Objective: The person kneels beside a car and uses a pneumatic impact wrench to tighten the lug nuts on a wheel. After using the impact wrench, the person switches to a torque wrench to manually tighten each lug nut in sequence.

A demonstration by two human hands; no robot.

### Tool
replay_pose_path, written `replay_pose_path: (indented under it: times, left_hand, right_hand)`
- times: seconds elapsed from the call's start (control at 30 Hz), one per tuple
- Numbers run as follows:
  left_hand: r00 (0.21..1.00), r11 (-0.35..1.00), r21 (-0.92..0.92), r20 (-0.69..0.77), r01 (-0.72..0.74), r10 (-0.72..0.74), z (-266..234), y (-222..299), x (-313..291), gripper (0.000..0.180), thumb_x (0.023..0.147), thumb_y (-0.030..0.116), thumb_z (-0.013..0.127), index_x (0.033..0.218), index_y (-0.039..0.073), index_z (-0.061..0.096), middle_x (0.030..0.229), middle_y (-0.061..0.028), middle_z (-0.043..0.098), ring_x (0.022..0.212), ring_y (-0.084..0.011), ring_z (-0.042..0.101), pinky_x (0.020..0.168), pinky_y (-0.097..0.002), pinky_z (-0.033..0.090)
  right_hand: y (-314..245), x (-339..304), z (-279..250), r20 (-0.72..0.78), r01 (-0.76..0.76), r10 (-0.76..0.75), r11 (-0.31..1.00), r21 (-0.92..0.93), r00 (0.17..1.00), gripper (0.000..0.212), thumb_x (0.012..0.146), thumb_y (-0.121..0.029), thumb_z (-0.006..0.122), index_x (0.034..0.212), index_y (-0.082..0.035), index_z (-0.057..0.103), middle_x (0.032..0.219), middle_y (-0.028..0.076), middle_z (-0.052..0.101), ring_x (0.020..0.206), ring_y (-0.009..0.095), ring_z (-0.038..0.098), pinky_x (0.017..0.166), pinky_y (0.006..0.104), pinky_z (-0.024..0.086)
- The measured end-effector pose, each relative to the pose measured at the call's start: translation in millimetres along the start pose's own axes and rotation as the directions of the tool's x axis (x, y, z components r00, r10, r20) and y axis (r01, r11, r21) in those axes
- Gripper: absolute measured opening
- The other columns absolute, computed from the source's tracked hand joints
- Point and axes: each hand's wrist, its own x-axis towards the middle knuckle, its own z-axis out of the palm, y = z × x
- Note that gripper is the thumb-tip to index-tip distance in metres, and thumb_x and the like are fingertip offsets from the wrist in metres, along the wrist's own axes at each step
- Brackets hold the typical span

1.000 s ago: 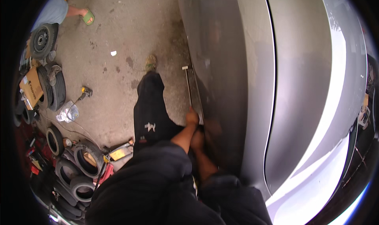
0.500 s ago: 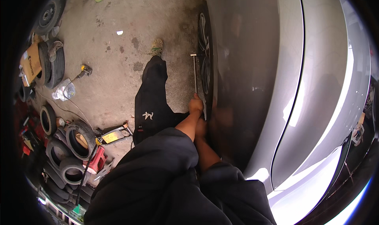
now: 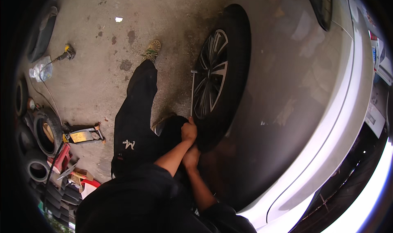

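Observation:
A long silver wheel wrench (image 3: 192,94) runs alongside a dark car wheel (image 3: 212,74), its head turned in at the spokes near the hub. My left hand (image 3: 189,130) is closed around the lower part of its bar, thumb pointing up along it. Just below and close against it, my right hand (image 3: 191,156) is closed at the handle end; its fingers are partly hidden. The wheel has silver and black spokes inside a black tyre, and it sits in the grey car's side (image 3: 286,90).
My shoe (image 3: 152,49) rests on the stained concrete floor. To the left lie a yellow-black power tool (image 3: 68,52) with a cord, a plastic bag (image 3: 41,69), a yellow floor jack (image 3: 84,136), a red plastic stool (image 3: 61,159) and several loose tyres (image 3: 45,132).
The view has turned toward the wheel, which now shows almost whole. Both hands keep their hold on the wrench. A green sandal at the top has left the picture.

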Motion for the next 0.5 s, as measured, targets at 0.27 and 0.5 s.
replay_pose_path:
  times: [0.27,0.5]
  left_hand:
    - [0.872,0.738,-0.521,0.454,0.428,-0.185,7,49,131,0.046,0.101,0.048,0.049,0.087,0.005,0.057,0.061,-0.0033,0.049,0.046,-0.0177,0.046,0.041,-0.0348,0.041]
    - [0.706,0.468,-0.59,0.7,0.658,-0.11,-7,79,143,0.041,0.101,0.046,0.049,0.075,0.016,0.043,0.059,0.0066,0.029,0.043,-0.0078,0.025,0.039,-0.025,0.018]
  right_hand:
    - [-32,15,-17,0.274,-0.343,0.372,0.927,-0.151,0.887,0.026,0.095,-0.022,0.055,0.099,0.004,0.053,0.084,0.033,0.063,0.085,0.052,0.062,0.071,0.0535,0.048]
    - [-97,46,-54,0.325,-0.515,0.526,0.848,-0.127,0.786,0.018,0.085,-0.009,0.055,0.097,0.003,0.058,0.074,0.022,0.063,0.063,0.033,0.064,0.063,0.04,0.05]
